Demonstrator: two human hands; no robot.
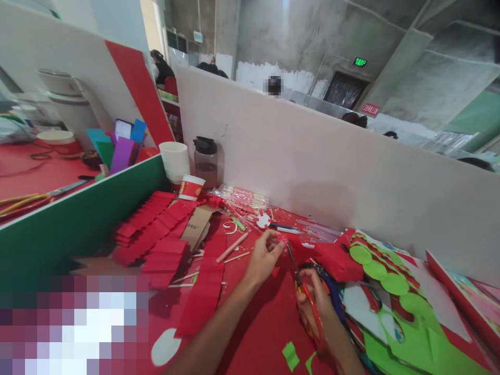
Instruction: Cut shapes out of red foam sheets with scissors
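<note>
My left hand [262,260] is closed, pinching a small piece of red paper [283,238] between thumb and fingertips above the red tabletop. My right hand [313,297] grips a pair of scissors [296,270] with red-orange handles. The blades point up and away from me, their tips at the paper in my left hand. Whether the blades are parted is hard to make out. Just beyond my left hand lies a white paper disc [263,219] with red tabs, next to a pen [285,227].
Pleated red paper strips [156,221] lie at the left. Paper cups [175,160] and a dark-lidded bottle [205,162] stand against the white partition [258,140]. Green paper circles [385,276] and sheets are piled at the right. A green divider [82,208] borders the left side.
</note>
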